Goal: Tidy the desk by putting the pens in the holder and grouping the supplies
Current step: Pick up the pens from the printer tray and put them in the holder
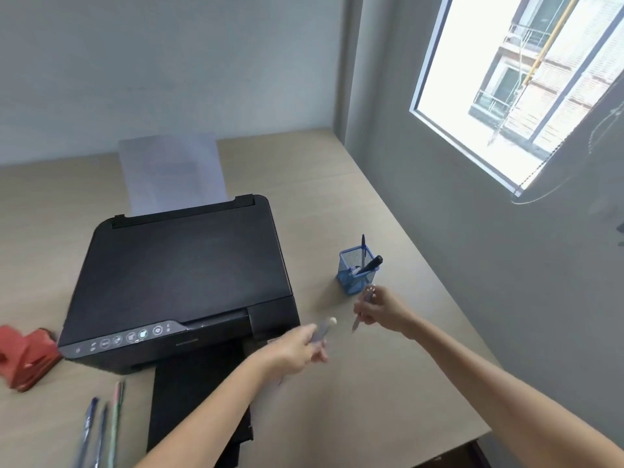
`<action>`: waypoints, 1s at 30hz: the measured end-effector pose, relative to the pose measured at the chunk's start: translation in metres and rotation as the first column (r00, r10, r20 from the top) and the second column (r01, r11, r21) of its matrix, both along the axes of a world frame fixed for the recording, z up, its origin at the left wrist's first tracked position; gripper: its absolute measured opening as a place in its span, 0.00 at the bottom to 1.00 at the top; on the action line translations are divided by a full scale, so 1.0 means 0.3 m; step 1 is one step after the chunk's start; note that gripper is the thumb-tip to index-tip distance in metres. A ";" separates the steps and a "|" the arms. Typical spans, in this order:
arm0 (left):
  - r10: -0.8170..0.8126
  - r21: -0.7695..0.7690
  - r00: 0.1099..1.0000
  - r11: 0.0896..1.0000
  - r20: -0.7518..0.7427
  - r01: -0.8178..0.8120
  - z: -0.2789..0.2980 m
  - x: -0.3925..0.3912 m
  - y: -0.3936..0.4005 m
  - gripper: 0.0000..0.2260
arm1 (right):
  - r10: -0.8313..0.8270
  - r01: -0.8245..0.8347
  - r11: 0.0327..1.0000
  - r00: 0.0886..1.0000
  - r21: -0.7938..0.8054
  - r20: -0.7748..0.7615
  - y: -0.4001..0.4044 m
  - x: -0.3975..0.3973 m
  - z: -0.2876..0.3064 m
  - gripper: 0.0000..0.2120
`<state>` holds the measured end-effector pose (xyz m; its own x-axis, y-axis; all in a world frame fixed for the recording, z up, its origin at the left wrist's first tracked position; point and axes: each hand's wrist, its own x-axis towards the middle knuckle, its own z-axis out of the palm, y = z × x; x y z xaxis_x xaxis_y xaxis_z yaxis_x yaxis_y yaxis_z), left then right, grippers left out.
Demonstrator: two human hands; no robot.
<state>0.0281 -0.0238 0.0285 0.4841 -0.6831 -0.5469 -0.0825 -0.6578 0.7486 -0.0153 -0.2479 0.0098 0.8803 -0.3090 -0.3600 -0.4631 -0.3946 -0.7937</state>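
A blue mesh pen holder (351,282) stands on the desk right of the printer, with a blue pen (363,246) upright and a black marker (371,265) leaning in it. My right hand (383,310) is just in front of the holder, gripping a blue pen (361,312) that points down and to the left. My left hand (297,349) is lower and to the left, closed on a pale pen with a white tip (322,329). Three more pens (101,430) lie at the desk's front left.
A black printer (182,275) with paper in its rear tray fills the middle of the wooden desk (388,393). A red stapler-like object (25,356) lies at the left edge. A wall with a window runs along the desk's right side.
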 end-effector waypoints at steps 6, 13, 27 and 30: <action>0.500 -0.393 0.866 0.798 0.009 -0.456 0.092 0.207 -0.372 0.08 | -0.277 0.262 0.960 0.934 0.096 0.227 -0.187 0.129 0.077 0.12; 0.729 -0.454 0.681 0.632 0.071 -0.628 0.016 0.350 -0.604 0.07 | -0.238 0.289 0.951 0.911 -0.111 0.338 -0.243 0.236 0.046 0.06; 0.603 -0.220 0.751 0.798 0.271 -0.561 -0.126 0.366 -0.599 0.13 | -0.071 0.164 0.927 0.960 -0.337 0.270 -0.279 0.278 -0.108 0.11; 0.625 -0.348 0.727 0.774 0.283 -0.530 -0.035 0.342 -0.554 0.17 | -0.090 0.233 0.916 0.914 -0.328 0.397 -0.246 0.284 -0.018 0.11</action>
